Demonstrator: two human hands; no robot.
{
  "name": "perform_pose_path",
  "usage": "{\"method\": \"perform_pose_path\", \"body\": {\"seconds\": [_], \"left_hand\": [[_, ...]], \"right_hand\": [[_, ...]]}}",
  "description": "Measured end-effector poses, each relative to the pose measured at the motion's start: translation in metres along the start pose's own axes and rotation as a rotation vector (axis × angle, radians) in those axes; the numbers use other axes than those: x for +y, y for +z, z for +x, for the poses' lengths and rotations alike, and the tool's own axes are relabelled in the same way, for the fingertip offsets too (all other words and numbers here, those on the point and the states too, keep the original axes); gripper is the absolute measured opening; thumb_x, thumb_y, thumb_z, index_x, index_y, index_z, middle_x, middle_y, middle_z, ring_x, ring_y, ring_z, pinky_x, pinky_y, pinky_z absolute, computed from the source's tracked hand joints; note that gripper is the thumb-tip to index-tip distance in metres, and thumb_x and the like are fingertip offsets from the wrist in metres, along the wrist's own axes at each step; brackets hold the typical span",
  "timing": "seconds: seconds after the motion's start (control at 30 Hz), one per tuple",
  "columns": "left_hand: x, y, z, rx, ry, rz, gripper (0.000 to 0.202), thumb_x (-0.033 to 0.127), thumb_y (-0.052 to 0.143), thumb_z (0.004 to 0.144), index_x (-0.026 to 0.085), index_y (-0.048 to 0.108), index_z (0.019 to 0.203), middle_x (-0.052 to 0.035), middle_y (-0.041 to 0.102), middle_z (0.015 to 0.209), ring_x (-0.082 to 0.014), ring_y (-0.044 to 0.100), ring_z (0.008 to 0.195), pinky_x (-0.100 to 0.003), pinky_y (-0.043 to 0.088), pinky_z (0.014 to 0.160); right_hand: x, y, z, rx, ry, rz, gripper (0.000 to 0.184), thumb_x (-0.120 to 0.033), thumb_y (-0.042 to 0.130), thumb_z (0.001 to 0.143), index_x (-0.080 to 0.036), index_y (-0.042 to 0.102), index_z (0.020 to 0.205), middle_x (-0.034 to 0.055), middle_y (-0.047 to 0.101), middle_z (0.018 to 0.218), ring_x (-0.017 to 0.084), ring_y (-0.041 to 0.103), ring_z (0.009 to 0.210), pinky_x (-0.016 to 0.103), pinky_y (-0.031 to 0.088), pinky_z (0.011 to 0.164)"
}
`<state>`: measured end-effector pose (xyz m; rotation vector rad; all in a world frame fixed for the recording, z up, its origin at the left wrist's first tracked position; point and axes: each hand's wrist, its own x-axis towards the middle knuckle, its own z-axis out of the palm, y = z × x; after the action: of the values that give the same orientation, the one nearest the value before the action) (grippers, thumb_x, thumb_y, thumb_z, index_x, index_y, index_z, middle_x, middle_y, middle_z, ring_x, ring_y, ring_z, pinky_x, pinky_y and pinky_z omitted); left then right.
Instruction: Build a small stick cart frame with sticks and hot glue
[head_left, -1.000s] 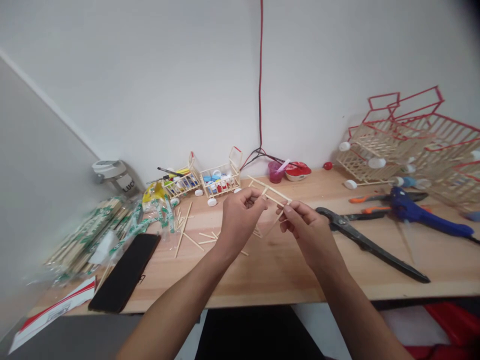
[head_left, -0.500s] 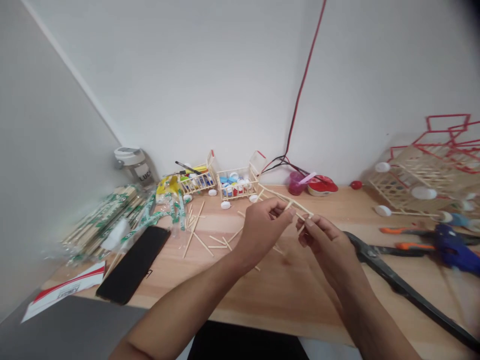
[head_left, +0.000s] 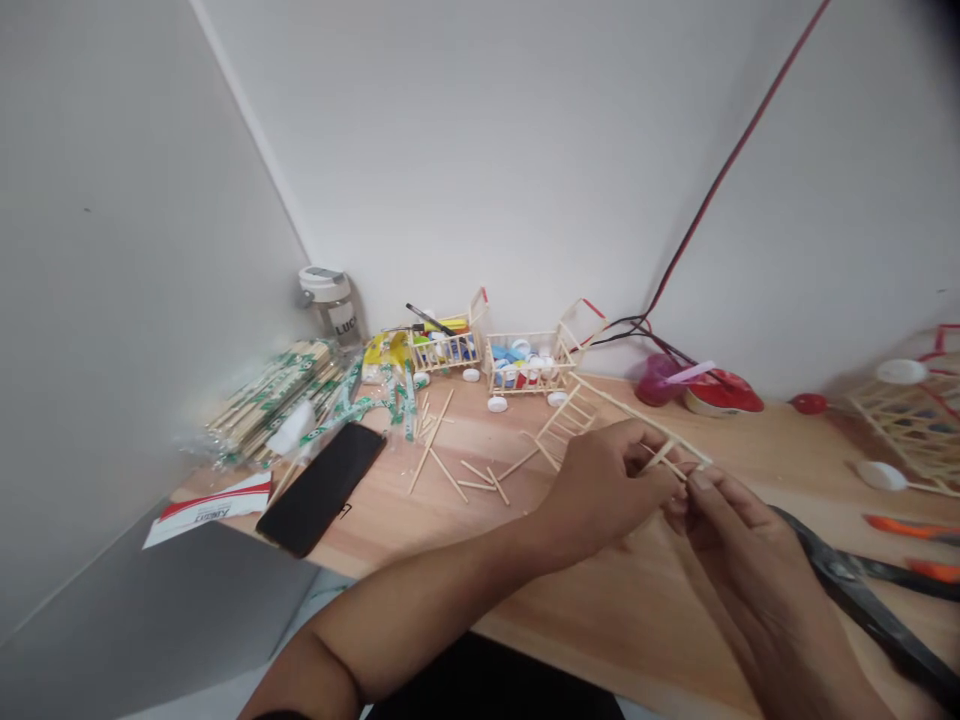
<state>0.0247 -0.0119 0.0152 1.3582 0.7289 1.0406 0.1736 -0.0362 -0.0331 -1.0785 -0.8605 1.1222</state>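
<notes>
Both hands are closed on a frame of thin wooden sticks, raised over the tabletop. My left hand pinches it from the left, its fingertips partly hidden. My right hand grips the near right end between thumb and fingers. Long rails run back from the hands towards a ladder-like section at the far left of the frame. Loose cut sticks lie on the wooden table left of my hands. To the right of my right hand is a large black-handled cutting tool.
Two small stick carts hold coloured caps at the back. A phone, bundled sticks and a lidded jar are left. Purple cup, red dish, orange-handled tool and larger stick model stand right.
The view has swung left, so everything on the table appears further right. Both hands keep hold of the stick frame, with only a slight shift of the fingers.
</notes>
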Motion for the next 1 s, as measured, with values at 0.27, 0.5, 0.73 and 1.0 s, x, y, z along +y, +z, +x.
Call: {"method": "perform_pose_path", "body": {"seconds": [0.27, 0.5, 0.73, 1.0], "left_hand": [[0.006, -0.007, 0.000, -0.018, -0.002, 0.008, 0.028, 0.043, 0.067, 0.083, 0.015, 0.067, 0.081, -0.0044, 0.070, 0.077, -0.0149, 0.068, 0.072, -0.025, 0.055, 0.071], [0.002, -0.008, 0.003, -0.089, -0.050, -0.086, 0.021, 0.035, 0.069, 0.080, 0.014, 0.065, 0.079, -0.0047, 0.069, 0.077, -0.0144, 0.068, 0.069, -0.026, 0.054, 0.068], [0.016, -0.017, -0.007, 0.165, 0.223, 0.428, 0.017, 0.026, 0.054, 0.093, 0.017, 0.068, 0.091, -0.0058, 0.074, 0.091, -0.0171, 0.067, 0.083, -0.030, 0.052, 0.078], [-0.027, 0.003, -0.092, -0.738, 0.931, 1.177, 0.038, 0.015, 0.043, 0.095, 0.026, 0.069, 0.121, -0.0003, 0.055, 0.147, -0.0201, 0.046, 0.138, -0.032, 0.043, 0.107]], "right_hand": [[0.007, -0.006, 0.001, 0.055, 0.008, -0.023, 0.030, -0.047, 0.084, 0.068, -0.022, 0.068, 0.074, -0.0005, 0.056, 0.072, 0.009, 0.048, 0.065, 0.016, 0.045, 0.056], [0.009, -0.008, 0.000, 0.075, 0.017, -0.010, 0.033, -0.050, 0.085, 0.066, -0.022, 0.070, 0.077, 0.0002, 0.057, 0.076, 0.010, 0.052, 0.068, 0.017, 0.049, 0.058], [0.008, -0.004, 0.003, 0.143, 0.033, 0.059, 0.037, -0.048, 0.088, 0.062, -0.020, 0.070, 0.078, -0.0006, 0.064, 0.083, 0.006, 0.052, 0.062, 0.016, 0.048, 0.054], [0.011, -0.001, 0.014, 0.192, 0.087, 0.230, 0.042, -0.040, 0.093, 0.053, -0.019, 0.066, 0.078, -0.0019, 0.064, 0.078, 0.006, 0.056, 0.062, 0.017, 0.049, 0.054]]}}
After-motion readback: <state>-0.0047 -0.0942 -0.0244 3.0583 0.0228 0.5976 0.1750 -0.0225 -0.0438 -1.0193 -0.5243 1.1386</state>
